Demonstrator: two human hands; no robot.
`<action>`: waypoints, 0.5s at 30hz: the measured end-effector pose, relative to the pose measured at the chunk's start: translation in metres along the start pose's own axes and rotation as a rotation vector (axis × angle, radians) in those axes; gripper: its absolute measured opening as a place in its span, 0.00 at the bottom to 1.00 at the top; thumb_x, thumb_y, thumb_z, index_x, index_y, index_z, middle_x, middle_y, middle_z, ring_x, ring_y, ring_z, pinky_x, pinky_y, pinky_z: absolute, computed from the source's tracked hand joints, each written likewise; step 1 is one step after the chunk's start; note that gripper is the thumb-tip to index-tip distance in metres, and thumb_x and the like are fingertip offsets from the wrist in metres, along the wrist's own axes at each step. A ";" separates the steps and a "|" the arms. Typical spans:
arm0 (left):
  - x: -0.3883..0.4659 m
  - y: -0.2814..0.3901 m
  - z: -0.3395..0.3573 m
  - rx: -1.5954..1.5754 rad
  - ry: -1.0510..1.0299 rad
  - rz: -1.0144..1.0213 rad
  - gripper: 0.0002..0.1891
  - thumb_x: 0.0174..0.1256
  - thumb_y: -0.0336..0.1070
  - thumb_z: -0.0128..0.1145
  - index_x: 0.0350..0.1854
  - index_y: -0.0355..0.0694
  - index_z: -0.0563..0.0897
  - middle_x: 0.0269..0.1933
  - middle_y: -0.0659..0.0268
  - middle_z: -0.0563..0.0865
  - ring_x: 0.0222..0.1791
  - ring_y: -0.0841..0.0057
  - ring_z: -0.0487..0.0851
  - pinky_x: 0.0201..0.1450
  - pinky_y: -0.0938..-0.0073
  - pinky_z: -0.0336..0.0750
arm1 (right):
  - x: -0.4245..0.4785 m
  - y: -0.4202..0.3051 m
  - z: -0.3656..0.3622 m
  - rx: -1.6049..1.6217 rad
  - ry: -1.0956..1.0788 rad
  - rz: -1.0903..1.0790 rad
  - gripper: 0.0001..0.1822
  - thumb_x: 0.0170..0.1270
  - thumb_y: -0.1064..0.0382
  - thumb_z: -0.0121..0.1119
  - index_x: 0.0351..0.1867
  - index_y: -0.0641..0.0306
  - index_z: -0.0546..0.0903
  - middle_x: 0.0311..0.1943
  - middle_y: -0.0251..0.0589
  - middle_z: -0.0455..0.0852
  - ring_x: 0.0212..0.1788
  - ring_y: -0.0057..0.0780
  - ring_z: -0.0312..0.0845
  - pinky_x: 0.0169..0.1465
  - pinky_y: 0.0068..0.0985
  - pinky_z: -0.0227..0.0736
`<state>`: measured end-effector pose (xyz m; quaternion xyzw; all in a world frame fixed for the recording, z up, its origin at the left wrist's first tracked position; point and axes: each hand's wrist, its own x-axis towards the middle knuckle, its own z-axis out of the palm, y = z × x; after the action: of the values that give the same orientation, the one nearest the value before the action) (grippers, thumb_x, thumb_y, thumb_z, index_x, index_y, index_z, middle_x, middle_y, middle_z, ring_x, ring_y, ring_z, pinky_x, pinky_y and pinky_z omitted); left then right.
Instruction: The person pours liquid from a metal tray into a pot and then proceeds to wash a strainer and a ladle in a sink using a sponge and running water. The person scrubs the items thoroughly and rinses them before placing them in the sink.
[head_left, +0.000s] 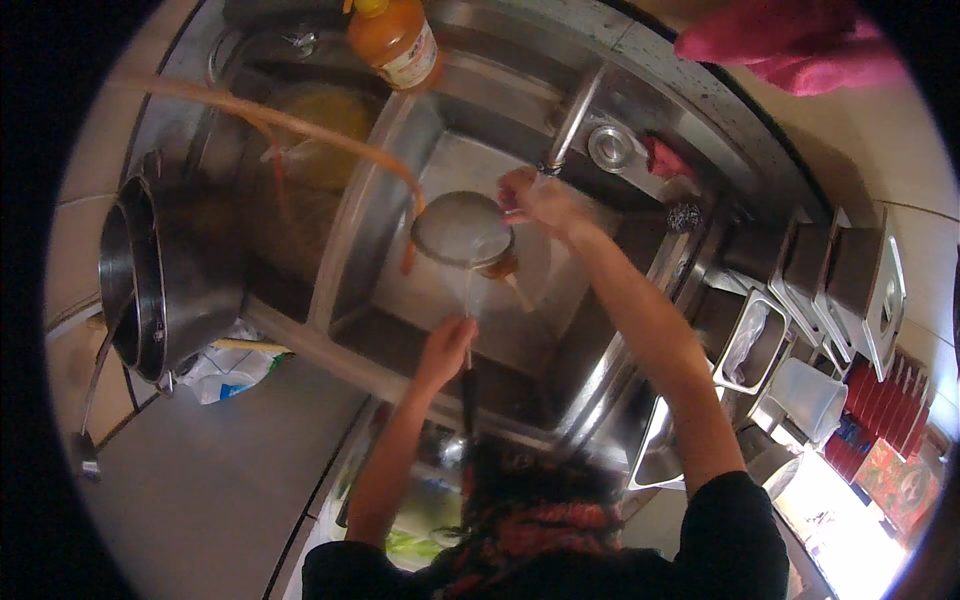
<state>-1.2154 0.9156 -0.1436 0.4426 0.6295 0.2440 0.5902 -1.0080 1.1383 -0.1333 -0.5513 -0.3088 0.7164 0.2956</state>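
My left hand grips the metal handle of a round strainer, which hangs over the sink basin. The handle's dark end points back towards my body. Up by the strainer's right rim, below the faucet spout, is my right hand. Its fingers are bent and blurred; whether they hold anything is unclear. Partly hidden under the strainer is a brownish object with a pale stick-like handle. An orange hose reaches into the basin on the left.
Left of the basin, a second sink compartment holds cloudy liquid and a yellowish item. A large steel pot stands there. An orange pump bottle sits behind. On the right are a steel scourer and several steel pans. A pink cloth hangs above.
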 end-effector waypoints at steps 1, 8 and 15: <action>0.006 0.013 0.002 -0.031 -0.032 -0.023 0.16 0.70 0.46 0.52 0.34 0.37 0.79 0.30 0.71 0.79 0.31 0.84 0.74 0.36 0.81 0.69 | 0.003 -0.003 0.007 0.117 -0.001 0.022 0.12 0.66 0.51 0.51 0.34 0.53 0.79 0.23 0.27 0.77 0.23 0.22 0.73 0.21 0.26 0.67; 0.020 0.048 0.022 -0.067 -0.095 0.003 0.16 0.72 0.45 0.50 0.34 0.36 0.78 0.32 0.70 0.78 0.34 0.83 0.74 0.40 0.81 0.69 | 0.027 -0.012 0.000 0.924 -0.261 -0.150 0.10 0.67 0.59 0.51 0.28 0.58 0.75 0.20 0.36 0.75 0.17 0.22 0.63 0.17 0.19 0.55; 0.023 0.068 0.032 0.015 -0.109 -0.014 0.15 0.72 0.44 0.50 0.34 0.36 0.78 0.33 0.68 0.80 0.35 0.81 0.77 0.41 0.80 0.71 | 0.000 -0.049 0.009 0.722 -0.168 -0.107 0.16 0.65 0.48 0.55 0.31 0.57 0.73 0.22 0.31 0.70 0.19 0.19 0.62 0.18 0.21 0.56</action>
<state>-1.1644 0.9616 -0.1049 0.4553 0.6013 0.2103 0.6220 -1.0130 1.1678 -0.0936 -0.3341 -0.0878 0.8054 0.4816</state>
